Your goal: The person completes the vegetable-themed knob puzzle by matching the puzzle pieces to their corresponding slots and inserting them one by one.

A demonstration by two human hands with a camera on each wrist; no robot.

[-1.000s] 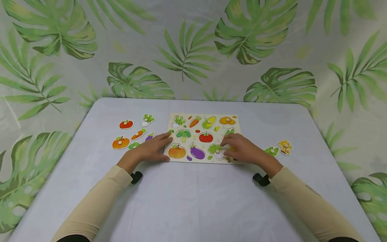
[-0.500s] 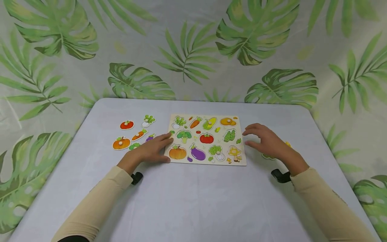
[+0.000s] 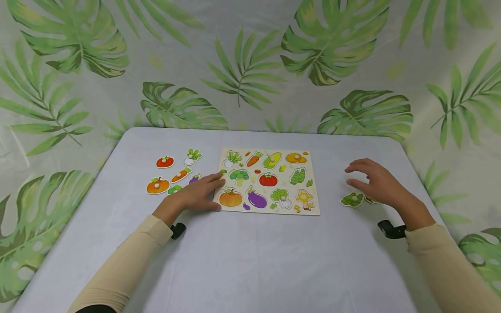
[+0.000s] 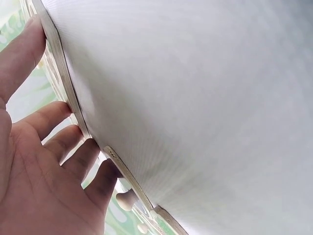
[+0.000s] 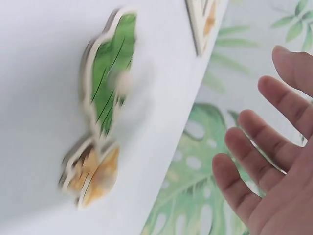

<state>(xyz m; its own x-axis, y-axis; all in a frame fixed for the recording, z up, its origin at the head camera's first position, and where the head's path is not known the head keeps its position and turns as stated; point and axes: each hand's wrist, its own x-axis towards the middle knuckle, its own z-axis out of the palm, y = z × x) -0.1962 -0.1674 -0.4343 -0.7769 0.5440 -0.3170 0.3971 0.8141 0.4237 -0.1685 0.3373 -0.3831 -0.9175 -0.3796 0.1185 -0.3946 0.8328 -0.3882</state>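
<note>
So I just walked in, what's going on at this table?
A person is at a vegetable puzzle board. Their left hand rests on its left edge; their right hand, holding nothing, hovers near the green piece and mushroom piece. The corn piece, potato-like piece and cabbage piece sit in the board. Loose on its left lie several more, including the pumpkin piece and tomato piece.

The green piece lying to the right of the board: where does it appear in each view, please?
Head: the green piece lies right of the board, apart from it.
Left wrist: not in it.
Right wrist: upper left, slightly blurred.
Shared landmark: the board, upper left in left wrist; only a corner, top, in right wrist.
</note>
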